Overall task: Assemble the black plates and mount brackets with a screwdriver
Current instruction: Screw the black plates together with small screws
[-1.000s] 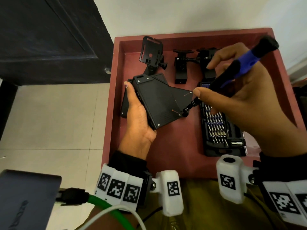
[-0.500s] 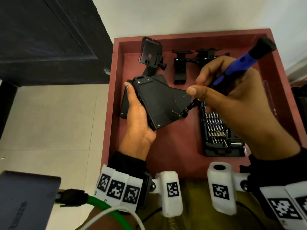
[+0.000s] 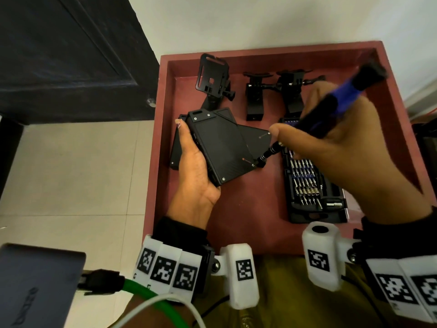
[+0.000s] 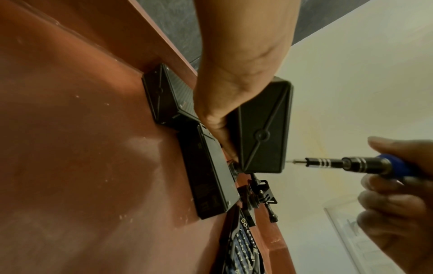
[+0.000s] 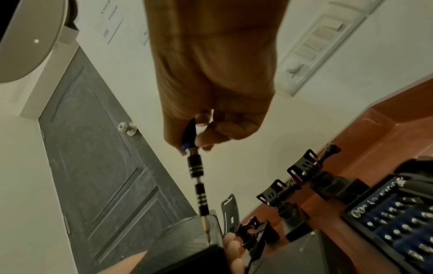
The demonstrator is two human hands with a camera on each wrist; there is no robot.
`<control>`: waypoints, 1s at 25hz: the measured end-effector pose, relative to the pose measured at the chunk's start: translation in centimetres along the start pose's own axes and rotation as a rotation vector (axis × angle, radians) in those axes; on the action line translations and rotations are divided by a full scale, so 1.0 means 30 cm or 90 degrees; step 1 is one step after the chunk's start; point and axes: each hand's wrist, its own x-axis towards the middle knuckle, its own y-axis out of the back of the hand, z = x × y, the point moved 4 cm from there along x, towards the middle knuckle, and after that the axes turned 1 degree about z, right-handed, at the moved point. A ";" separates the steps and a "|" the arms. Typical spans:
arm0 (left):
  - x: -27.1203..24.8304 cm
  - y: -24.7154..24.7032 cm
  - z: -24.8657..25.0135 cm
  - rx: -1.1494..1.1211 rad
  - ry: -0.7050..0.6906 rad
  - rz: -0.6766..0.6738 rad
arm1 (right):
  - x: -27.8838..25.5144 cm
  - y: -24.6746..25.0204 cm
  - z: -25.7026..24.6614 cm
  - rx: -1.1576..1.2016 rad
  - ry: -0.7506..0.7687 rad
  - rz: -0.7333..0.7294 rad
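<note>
**Screwdriver tip at the plate's corner**

Tray [image 3: 236,223], red-brown and rimmed, carried everything. Beyond both hands stood three mount brackets [image 3: 214,78] along its far wall. Under the right hand [image 3: 350,147] lay an open bit case [image 3: 307,185]. The left hand [image 3: 196,176] gripped a black plate [image 3: 222,147] from below, thumb along its left edge and fingers curled underneath, holding it tilted above two more plates [image 3: 257,138] lying on the tray. The right hand pinched a blue-handled screwdriver [image 3: 340,95] between thumb and fingers, its tip [image 4: 291,161] at the held plate's right corner.
</note>
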 end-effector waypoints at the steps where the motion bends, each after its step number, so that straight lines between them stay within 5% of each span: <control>1: 0.001 0.000 -0.001 -0.003 -0.001 -0.001 | -0.001 -0.006 0.005 -0.015 0.015 0.011; 8: 0.003 -0.004 -0.004 0.002 0.011 0.003 | 0.003 -0.046 -0.006 0.099 0.058 -0.029; 16: 0.009 0.002 0.000 -0.013 -0.003 -0.004 | -0.005 -0.001 -0.020 0.256 -0.051 -0.150; 22: 0.011 0.002 -0.006 -0.013 0.002 0.001 | 0.000 0.017 0.007 -0.020 -0.009 0.022; 25: 0.010 -0.003 -0.002 -0.019 -0.005 -0.004 | 0.005 0.001 0.029 -0.035 0.028 0.062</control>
